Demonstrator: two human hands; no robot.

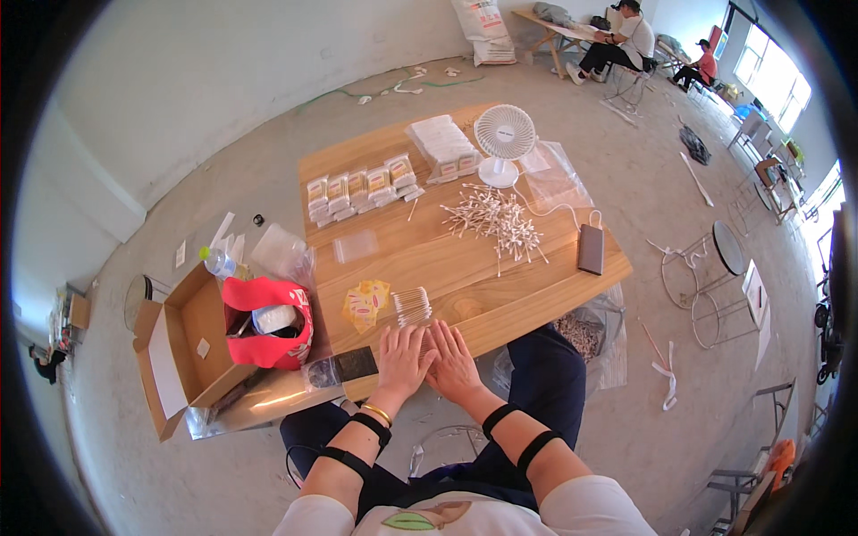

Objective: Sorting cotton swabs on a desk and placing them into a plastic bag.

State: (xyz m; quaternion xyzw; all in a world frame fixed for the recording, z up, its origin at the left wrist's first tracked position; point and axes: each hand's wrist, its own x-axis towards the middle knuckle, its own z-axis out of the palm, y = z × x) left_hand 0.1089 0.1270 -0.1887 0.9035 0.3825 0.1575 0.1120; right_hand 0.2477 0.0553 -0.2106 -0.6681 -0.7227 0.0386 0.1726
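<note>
At the table's near edge my left hand and my right hand lie side by side, fingers stretched out flat and thumbs almost meeting. Neither visibly grips anything; what may be under the palms is hidden. Just beyond the left fingertips is a small, neat row of cotton swabs. Yellow printed cards lie to its left. Farther up is a large loose heap of cotton swabs. A clear plastic bag rests flat left of the heap, and filled swab packets stand in rows behind it.
A white fan and a grey power bank joined by a cable stand on the wooden table. A red bag and an open cardboard box are at left. A stool stands right; other people sit far back.
</note>
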